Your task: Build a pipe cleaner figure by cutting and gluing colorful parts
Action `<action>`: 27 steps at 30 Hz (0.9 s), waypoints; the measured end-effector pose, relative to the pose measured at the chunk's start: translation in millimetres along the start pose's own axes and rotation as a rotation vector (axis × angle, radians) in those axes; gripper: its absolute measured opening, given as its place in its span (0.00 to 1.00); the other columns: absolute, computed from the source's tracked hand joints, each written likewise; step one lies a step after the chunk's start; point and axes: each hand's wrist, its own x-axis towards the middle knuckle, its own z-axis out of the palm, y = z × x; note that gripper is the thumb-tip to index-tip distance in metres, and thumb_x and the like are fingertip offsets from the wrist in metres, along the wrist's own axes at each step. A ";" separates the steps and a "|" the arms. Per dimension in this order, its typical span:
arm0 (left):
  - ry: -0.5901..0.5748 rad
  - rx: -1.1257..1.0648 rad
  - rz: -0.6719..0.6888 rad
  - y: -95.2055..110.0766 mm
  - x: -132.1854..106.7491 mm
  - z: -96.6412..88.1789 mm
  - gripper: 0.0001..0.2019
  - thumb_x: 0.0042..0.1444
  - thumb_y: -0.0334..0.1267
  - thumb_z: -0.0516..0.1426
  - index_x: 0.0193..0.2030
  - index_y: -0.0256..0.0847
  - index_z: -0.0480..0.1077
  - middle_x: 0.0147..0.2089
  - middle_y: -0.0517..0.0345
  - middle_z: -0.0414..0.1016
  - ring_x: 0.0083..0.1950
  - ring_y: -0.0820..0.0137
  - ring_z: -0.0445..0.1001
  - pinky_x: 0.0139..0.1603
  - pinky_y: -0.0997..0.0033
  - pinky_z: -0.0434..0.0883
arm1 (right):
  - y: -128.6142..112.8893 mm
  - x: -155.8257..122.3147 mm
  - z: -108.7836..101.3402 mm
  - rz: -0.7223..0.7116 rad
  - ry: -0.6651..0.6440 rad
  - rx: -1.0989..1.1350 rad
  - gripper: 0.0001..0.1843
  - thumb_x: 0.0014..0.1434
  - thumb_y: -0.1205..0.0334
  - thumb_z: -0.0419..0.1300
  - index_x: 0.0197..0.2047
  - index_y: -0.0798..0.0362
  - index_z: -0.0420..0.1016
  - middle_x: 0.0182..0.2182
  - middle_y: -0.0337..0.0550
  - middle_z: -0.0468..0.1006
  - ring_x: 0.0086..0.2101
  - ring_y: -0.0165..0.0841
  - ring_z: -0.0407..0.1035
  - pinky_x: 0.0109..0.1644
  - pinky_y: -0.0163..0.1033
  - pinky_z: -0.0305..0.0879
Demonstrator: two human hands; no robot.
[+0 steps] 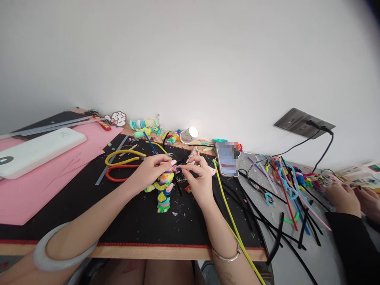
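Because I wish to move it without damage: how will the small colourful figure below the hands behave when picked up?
The figure is probably light, being small and fluffy-looking. Its fuzzy surface likely isn't slippery. Rolling seems unlikely, since parts stick out at its sides.

A fuzzy, multicolored figure (162,196) lies on the black mat (124,221), a tiny bluish piece (177,168) pinched beside it.

Forearms (111,209) reach forward, converging; left hand (156,169) curls inward; right hand (198,180) pinches beside it.
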 end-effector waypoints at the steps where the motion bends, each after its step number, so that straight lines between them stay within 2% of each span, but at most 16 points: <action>1: -0.003 -0.004 0.001 0.0 -0.2 0.0 0.15 0.52 0.51 0.56 0.32 0.40 0.72 0.31 0.56 0.74 0.34 0.68 0.72 0.35 0.69 0.68 | 0.0 0.1 0.4 -0.012 0.001 -0.004 0.08 0.53 0.67 0.60 0.34 0.47 0.80 0.37 0.42 0.68 0.39 0.32 0.65 0.44 0.40 0.63; 9: -0.003 -0.114 -0.095 1.4 -1.0 0.2 0.18 0.49 0.53 0.57 0.33 0.38 0.73 0.31 0.55 0.73 0.31 0.70 0.70 0.30 0.71 0.67 | 0.8 0.6 -0.2 0.004 0.088 -0.006 0.10 0.55 0.70 0.57 0.36 0.50 0.79 0.38 0.43 0.68 0.40 0.32 0.66 0.47 0.40 0.62; 17: 0.052 -0.237 -0.161 3.4 -0.8 1.6 0.20 0.43 0.54 0.61 0.32 0.37 0.73 0.25 0.57 0.69 0.27 0.70 0.69 0.26 0.71 0.67 | 4.9 -0.2 -0.7 -0.047 0.003 -0.082 0.08 0.50 0.68 0.63 0.36 0.49 0.79 0.42 0.44 0.68 0.41 0.34 0.64 0.46 0.42 0.62; 23: -0.010 -0.202 -0.125 -0.3 0.2 1.0 0.18 0.48 0.53 0.58 0.33 0.37 0.72 0.26 0.59 0.67 0.24 0.75 0.63 0.24 0.74 0.62 | 3.6 -0.4 1.8 -0.055 -0.009 -0.086 0.08 0.52 0.69 0.61 0.35 0.50 0.79 0.42 0.45 0.69 0.40 0.34 0.64 0.43 0.41 0.63; 27: -0.021 -0.141 -0.100 -1.6 -0.2 0.3 0.17 0.51 0.52 0.56 0.33 0.38 0.72 0.28 0.59 0.68 0.27 0.75 0.64 0.26 0.75 0.61 | 3.2 -1.1 1.4 -0.062 -0.006 -0.094 0.08 0.52 0.69 0.62 0.35 0.49 0.79 0.42 0.45 0.69 0.40 0.34 0.65 0.44 0.41 0.63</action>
